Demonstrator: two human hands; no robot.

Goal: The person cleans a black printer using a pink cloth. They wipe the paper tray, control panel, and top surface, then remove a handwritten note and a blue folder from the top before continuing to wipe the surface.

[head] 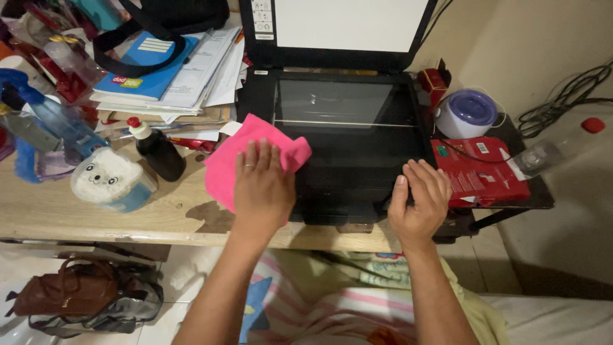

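Note:
A black flatbed scanner-printer [357, 160] sits on the wooden desk [96, 217] with its lid [345, 25] raised and the glass bed exposed. My left hand [262, 188] lies flat on a pink cloth [220, 169], pressing it against the front left corner of the machine. My right hand [421, 198] rests on the front right edge of the machine, fingers curled over it, holding nothing loose.
Left of the machine stand a dark bottle with a red cap [156, 150], a round white container with a bear face [112, 179], a spray bottle [54, 121] and stacked papers [185, 70]. A red box [482, 169] and a purple-lidded tub [467, 112] lie right. A brown bag [70, 291] sits below.

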